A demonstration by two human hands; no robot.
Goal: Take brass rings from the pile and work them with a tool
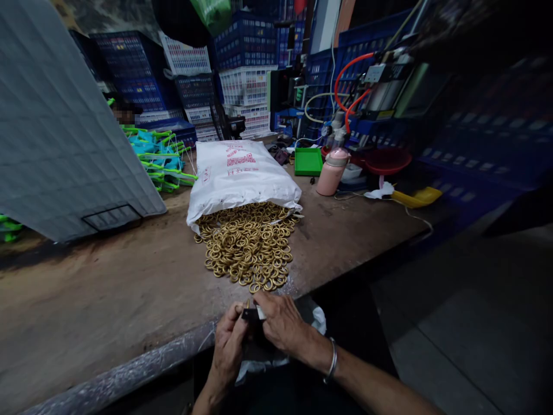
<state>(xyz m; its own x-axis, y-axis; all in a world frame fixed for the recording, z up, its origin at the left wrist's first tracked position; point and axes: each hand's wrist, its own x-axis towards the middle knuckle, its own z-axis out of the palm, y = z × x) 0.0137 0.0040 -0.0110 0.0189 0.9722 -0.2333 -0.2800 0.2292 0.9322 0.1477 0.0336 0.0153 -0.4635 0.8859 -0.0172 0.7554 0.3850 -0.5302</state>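
My left hand (228, 346) and my right hand (280, 323) meet at the near edge of the wooden table (108, 288), both pinched on a small dark piece (251, 314) with a light tip. A brass ring seems to stick up between the fingers, though it is too small to be sure. My right wrist carries a metal bangle (332, 360). Just beyond the hands lies a heap of brass rings (246, 242) spilling from a white sack (239, 173) with red print. A plastic bag (268, 351) hangs under my hands.
A grey woven panel (56, 127) leans at the left. Green and blue plastic hangers (159, 155) lie behind it. A pink bottle (332, 172), green tray (308, 161), red bowl (386, 160) and yellow scoop (417, 197) stand at the right. Blue and white crates (246, 63) are stacked behind.
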